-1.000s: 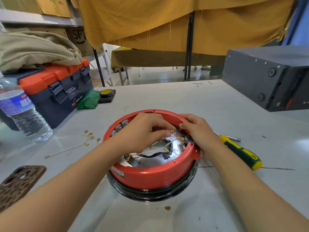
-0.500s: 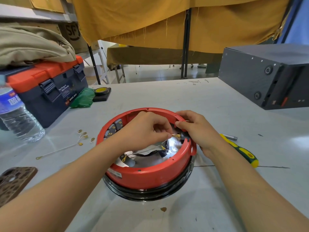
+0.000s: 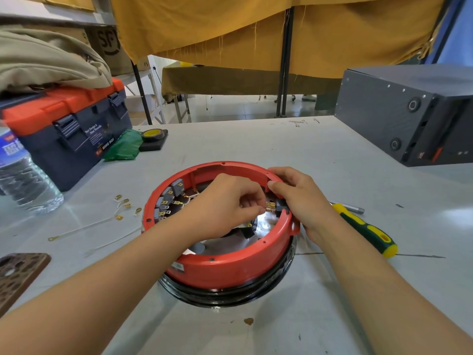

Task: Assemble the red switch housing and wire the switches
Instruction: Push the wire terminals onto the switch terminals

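The red ring-shaped switch housing point(image 3: 225, 270) sits on a black base in the middle of the table. Several grey switches point(image 3: 169, 198) with brass tabs line its inner left wall. My left hand point(image 3: 225, 206) reaches inside the ring and pinches a small brass wire terminal point(image 3: 269, 208) at a black switch point(image 3: 281, 207) on the right inner wall. My right hand point(image 3: 302, 201) grips the housing's right rim, its thumb on top and its fingers round the outside by that switch. White wires with brass terminals point(image 3: 122, 203) lie loose on the table to the left.
A yellow-green screwdriver point(image 3: 363, 229) lies right of the housing. A blue and orange toolbox point(image 3: 66, 129), a water bottle point(image 3: 23, 175), a green bag and yellow tape point(image 3: 153, 134) stand at the left. A phone case point(image 3: 18, 275) lies front left. A dark metal box point(image 3: 409, 114) sits back right.
The view has shifted slightly. Both hands stay at the switch on the right inner wall, the left fingers working the brass terminal closer to it.
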Demonstrator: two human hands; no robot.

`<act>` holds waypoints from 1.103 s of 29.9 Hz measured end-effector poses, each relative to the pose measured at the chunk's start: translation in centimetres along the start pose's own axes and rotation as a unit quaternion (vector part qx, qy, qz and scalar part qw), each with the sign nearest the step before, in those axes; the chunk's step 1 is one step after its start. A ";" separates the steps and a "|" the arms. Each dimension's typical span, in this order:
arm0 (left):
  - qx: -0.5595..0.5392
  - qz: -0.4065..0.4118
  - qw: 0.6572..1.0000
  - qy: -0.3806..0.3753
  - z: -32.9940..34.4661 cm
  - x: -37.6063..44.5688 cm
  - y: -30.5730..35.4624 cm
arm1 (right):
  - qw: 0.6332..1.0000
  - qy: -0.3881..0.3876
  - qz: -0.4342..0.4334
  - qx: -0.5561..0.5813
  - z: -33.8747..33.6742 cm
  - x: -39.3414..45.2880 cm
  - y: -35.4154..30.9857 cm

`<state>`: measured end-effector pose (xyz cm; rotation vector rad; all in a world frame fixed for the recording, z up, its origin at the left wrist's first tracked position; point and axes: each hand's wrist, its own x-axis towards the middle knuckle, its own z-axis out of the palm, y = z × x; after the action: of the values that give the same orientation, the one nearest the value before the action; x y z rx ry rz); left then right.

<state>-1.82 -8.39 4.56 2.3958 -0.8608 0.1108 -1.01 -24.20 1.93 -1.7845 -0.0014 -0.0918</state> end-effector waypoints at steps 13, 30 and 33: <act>0.036 0.024 0.999 0.006 0.4 0.1 0.3 | 1.000 0.009 -0.004 0.000 0.3 -0.1 0.0; 0.058 0.042 0.997 0.016 0.7 0.3 0.8 | 1.000 -0.001 0.000 0.016 0.9 0.0 0.4; 0.061 0.046 0.997 0.019 0.8 0.3 0.7 | 1.000 -0.002 -0.003 0.019 0.9 0.1 0.5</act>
<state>-2.12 -9.44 4.38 2.4589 -0.9709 0.2509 -0.88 -23.45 1.22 -1.7461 -0.0110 -0.0908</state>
